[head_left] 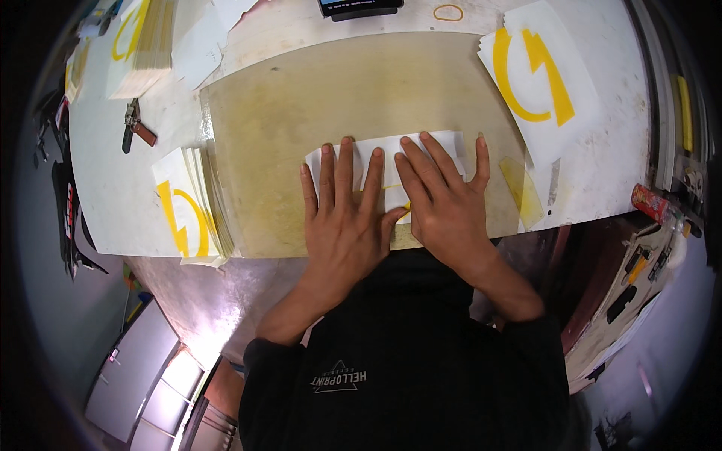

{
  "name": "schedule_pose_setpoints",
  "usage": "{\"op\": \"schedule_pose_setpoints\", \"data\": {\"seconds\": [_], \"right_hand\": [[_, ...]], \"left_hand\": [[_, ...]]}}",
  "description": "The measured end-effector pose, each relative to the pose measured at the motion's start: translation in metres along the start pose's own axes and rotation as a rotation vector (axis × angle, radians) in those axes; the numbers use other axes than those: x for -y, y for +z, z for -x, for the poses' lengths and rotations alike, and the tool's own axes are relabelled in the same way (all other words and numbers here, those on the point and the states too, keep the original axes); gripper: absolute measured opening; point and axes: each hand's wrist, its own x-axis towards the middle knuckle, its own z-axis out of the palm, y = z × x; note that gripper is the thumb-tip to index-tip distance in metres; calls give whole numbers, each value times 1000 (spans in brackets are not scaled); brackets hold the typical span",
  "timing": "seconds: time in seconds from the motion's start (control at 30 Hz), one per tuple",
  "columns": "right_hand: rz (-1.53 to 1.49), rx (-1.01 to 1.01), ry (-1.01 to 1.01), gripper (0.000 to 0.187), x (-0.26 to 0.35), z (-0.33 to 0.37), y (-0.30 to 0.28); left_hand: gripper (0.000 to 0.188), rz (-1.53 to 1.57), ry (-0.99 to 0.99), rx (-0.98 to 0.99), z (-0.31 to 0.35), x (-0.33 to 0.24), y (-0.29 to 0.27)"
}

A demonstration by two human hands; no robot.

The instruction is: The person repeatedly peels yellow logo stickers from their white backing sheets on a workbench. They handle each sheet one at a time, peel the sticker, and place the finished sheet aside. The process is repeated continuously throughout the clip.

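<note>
A white paper sheet [389, 167] with bits of yellow print lies folded near the front of a yellowish translucent mat [361, 83]. My left hand [342, 222] presses flat on its left part, fingers stretched and spread. On the right part rests my right hand [445, 203], also flat, its little finger reaching past the paper's right end. Both thumbs come close together at the near edge. The hands hide much of the sheet. Right of them, a yellow see-through triangular piece [520, 194] lies at the mat's edge.
Folded papers with yellow shapes form a stack [197, 199] at left and a taller pile [147, 52] behind it. More printed sheets [538, 83] lie at right. Keys with a brown fob [139, 126], a phone [361, 7] and a rubber band [448, 12] lie on the white table [101, 180].
</note>
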Motion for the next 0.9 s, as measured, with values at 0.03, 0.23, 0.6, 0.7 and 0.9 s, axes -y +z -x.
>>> {"op": "schedule_pose_setpoints", "data": {"seconds": [0.03,0.23,0.6,0.7,0.9], "right_hand": [[-6,-1,8,41,0,0,1],[-29,7,-1,45,8,-6,-1],[-7,13,21,49,-10,3,5],[-19,21,49,47,-24,8,-1],[-192,-161,83,36,-41,10,-16]], "left_hand": [[84,-21,6,-3,0,1,0],[79,-77,22,-3,0,-1,-5],[80,-105,23,-22,0,-1,-5],[84,-112,37,-45,2,0,-4],[95,-20,50,-110,-4,3,-8]]}}
